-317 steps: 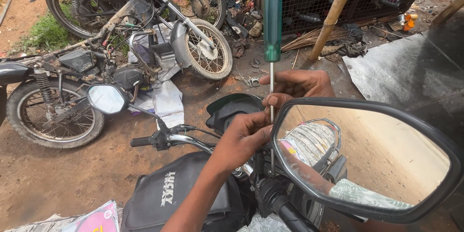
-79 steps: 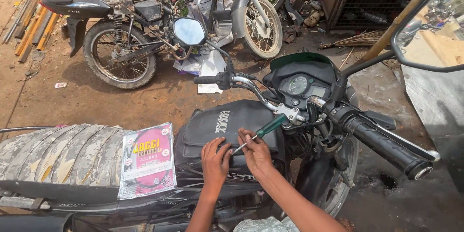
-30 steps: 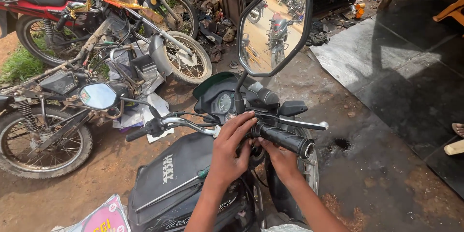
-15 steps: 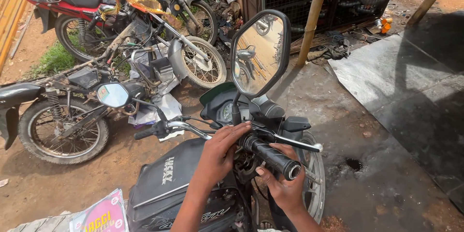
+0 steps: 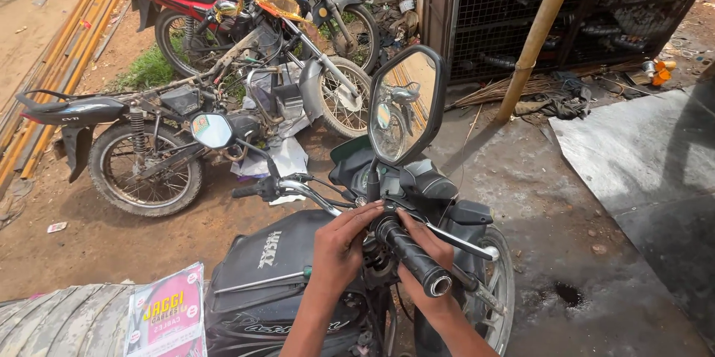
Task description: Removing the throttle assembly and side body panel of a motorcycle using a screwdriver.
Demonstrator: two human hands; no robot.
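Observation:
I am looking down at a black motorcycle with a black fuel tank [image 5: 272, 264]. My left hand [image 5: 341, 247] curls over the right handlebar just inboard of the black rubber grip [image 5: 412, 256]. Behind and below that grip, my right hand [image 5: 426, 247] wraps around the bar. The brake lever [image 5: 465, 241] juts out to the right. Above the hands stands the right mirror [image 5: 404, 104] on its stalk. A screwdriver [image 5: 257, 282] with a green handle lies on the tank, its handle partly hidden by my left wrist.
A pink printed card [image 5: 165, 311] lies on the ribbed grey seat [image 5: 59, 323]. Stripped motorcycles [image 5: 149, 156] stand on the dirt to the left. A wire cage [image 5: 536, 7], a leaning pole [image 5: 538, 33] and a metal sheet [image 5: 640, 156] are at right.
The screwdriver that was worked at the tank now lies on it, and both hands are at the right handlebar. Over the last second they stay there while the mirror swings left.

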